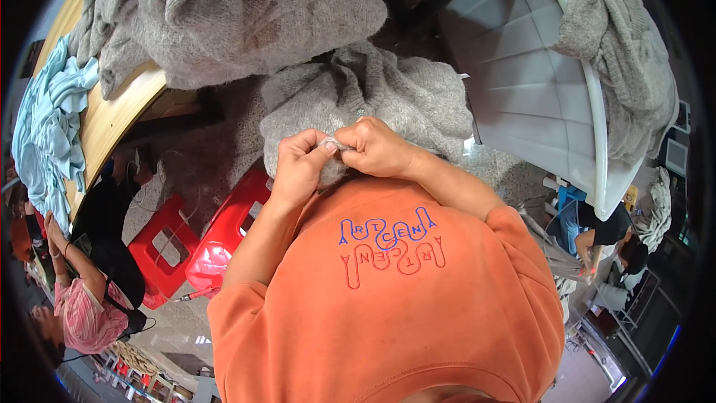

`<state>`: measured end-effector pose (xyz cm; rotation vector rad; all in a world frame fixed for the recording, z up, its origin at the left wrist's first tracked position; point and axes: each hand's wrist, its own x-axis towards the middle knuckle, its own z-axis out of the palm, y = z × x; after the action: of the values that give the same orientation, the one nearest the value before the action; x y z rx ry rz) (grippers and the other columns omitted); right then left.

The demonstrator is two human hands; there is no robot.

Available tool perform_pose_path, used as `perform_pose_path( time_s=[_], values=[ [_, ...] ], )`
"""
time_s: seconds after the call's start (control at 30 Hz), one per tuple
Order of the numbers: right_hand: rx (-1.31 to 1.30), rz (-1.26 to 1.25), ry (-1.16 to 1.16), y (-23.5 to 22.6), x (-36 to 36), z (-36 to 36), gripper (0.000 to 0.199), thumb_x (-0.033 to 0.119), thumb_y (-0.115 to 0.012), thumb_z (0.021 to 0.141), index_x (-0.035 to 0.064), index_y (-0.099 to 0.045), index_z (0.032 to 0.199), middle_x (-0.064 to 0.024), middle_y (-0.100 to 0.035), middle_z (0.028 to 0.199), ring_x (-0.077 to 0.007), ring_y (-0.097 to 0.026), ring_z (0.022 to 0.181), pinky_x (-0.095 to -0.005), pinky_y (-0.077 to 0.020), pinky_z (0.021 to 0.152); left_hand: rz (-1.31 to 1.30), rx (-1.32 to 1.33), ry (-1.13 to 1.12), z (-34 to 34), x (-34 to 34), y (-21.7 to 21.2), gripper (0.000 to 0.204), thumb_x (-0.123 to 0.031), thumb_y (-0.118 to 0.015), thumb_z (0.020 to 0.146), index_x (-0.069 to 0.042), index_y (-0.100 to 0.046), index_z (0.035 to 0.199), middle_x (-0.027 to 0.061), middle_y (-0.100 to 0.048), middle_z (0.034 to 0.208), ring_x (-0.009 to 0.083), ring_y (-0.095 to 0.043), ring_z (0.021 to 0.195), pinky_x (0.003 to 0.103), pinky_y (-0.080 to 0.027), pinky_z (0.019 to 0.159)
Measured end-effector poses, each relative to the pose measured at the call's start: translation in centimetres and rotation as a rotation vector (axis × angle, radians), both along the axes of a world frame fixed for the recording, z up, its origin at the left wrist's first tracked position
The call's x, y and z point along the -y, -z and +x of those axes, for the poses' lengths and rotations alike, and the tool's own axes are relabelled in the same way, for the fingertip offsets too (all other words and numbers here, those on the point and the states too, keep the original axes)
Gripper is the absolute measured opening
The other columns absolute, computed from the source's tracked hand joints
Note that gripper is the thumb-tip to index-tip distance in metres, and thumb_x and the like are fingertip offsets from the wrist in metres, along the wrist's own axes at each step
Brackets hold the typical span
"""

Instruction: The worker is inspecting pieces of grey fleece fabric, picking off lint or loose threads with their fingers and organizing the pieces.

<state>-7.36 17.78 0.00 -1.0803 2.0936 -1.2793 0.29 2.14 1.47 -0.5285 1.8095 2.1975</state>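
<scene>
A grey fuzzy knit garment point(418, 93) lies bunched in front of me, spreading to both sides of my hands. My left hand point(304, 155) pinches a small fold of its knit between thumb and fingers. Close against it, my right hand point(373, 148) is closed on the same bit of knit, its fingers curled. Both hands meet just above the front of my orange shirt. Whether a small tool sits between the fingertips cannot be made out.
A heap of grey knits point(246, 15) covers the wooden table point(123, 119) ahead, with light-blue cloth point(52, 127) at its left end. A large pale plastic bin point(522, 67) stands right, grey knits over its rim. Red stools point(216, 246) stand left. People work at both sides.
</scene>
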Motion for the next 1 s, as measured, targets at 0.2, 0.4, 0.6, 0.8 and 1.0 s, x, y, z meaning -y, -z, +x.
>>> perform_pose_path(
  time_s=[0.2,0.4,0.6,0.8,1.0],
  values=[
    [-0.554,-0.086,0.251,-1.1,-3.7,-0.3,0.033,0.024,-0.074,0.063,0.0058,-0.056,0.084,-0.01,-0.058,0.083,-0.0276,-0.055,0.076,-0.0381,-0.041,0.066,0.485,0.185,-0.153,-0.1,0.8,-0.4,0.018,-0.015,-0.056,0.089,0.002,-0.061,0.09,0.0039,-0.062,0.077,0.0086,-0.054,0.06,0.023,-0.045,0.055],
    [-0.414,0.357,0.111,1.6,-7.4,1.7,0.027,0.012,-0.069,0.065,0.0093,-0.057,0.089,-0.0047,-0.055,0.081,-0.0237,-0.054,0.078,-0.0364,-0.0414,0.069,0.45,0.037,-0.113,-0.8,2.0,-0.7,0.012,-0.012,-0.062,0.086,0.001,-0.06,0.087,0.0058,-0.063,0.079,0.01,-0.058,0.066,0.027,-0.051,0.059],
    [0.089,0.091,0.379,2.0,-7.9,1.6,0.019,-0.002,-0.055,0.071,0.0026,-0.06,0.088,-0.0121,-0.061,0.073,-0.0259,-0.062,0.064,-0.0334,-0.0479,0.059,0.232,-0.174,-0.069,-0.9,1.8,-1.1,0.01,-0.007,-0.064,0.081,0.0,-0.06,0.085,0.0043,-0.063,0.081,0.0098,-0.057,0.073,0.024,-0.046,0.069],
    [0.009,-0.059,0.225,0.3,-6.6,0.5,0.019,-0.004,-0.053,0.07,-0.0003,-0.06,0.088,-0.0123,-0.061,0.073,-0.0218,-0.06,0.058,-0.0298,-0.0478,0.055,0.33,-0.123,-0.034,-1.3,1.6,-1.8,0.008,-0.008,-0.063,0.082,0.0,-0.059,0.085,0.004,-0.063,0.082,0.0091,-0.057,0.074,0.023,-0.044,0.068],
    [-0.716,-0.251,0.007,-4.1,-5.3,1.6,0.024,0.006,-0.06,0.06,0.0034,-0.059,0.084,-0.0048,-0.06,0.074,-0.0163,-0.056,0.054,-0.0279,-0.0428,0.044,0.251,0.038,0.02,-1.8,-0.3,-2.7,0.008,-0.009,-0.061,0.085,-0.002,-0.06,0.081,0.0009,-0.059,0.069,0.0049,-0.051,0.053,0.02,-0.04,0.045]
  ],
)
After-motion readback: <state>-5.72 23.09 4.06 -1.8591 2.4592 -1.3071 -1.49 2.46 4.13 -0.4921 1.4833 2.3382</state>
